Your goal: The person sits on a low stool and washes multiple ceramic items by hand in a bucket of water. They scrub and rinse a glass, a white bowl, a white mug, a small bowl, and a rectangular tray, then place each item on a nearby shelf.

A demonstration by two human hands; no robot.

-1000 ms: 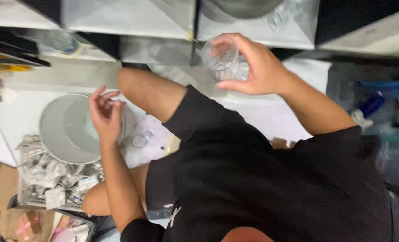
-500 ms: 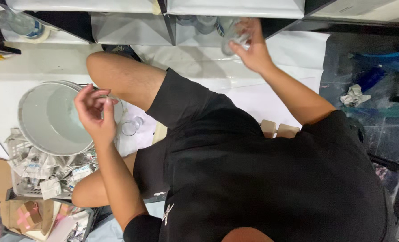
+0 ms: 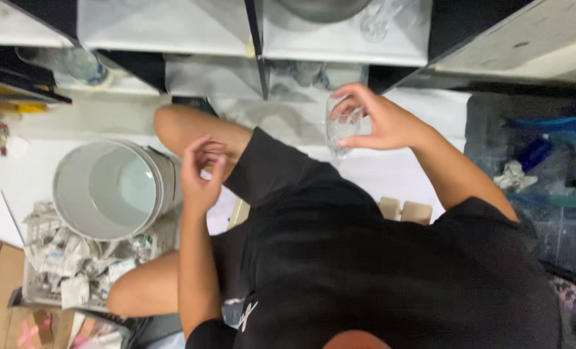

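Observation:
My right hand [image 3: 381, 121] holds a clear drinking glass [image 3: 341, 131] by its rim and side, tilted, in front of the low shelf and above my black shorts. My left hand [image 3: 200, 171] hovers over my left knee with its fingers loosely curled and nothing in them, just right of a white bucket [image 3: 74, 213] that holds water. More clear glasses [image 3: 301, 72] stand in the dark shelf compartment just beyond the held glass.
A basket of crumpled paper wrappings [image 3: 61, 262] sits below the bucket. Cardboard boxes [image 3: 0, 271] lie at the lower left. White shelves [image 3: 171, 29] run across the top. Blue clutter and a paper wad [image 3: 513, 174] fill the right side. A wooden stool [image 3: 404, 210] is under me.
My right hand went from the shelf compartment back toward my body with a glass. My left hand moved right, from over the bucket to above my knee.

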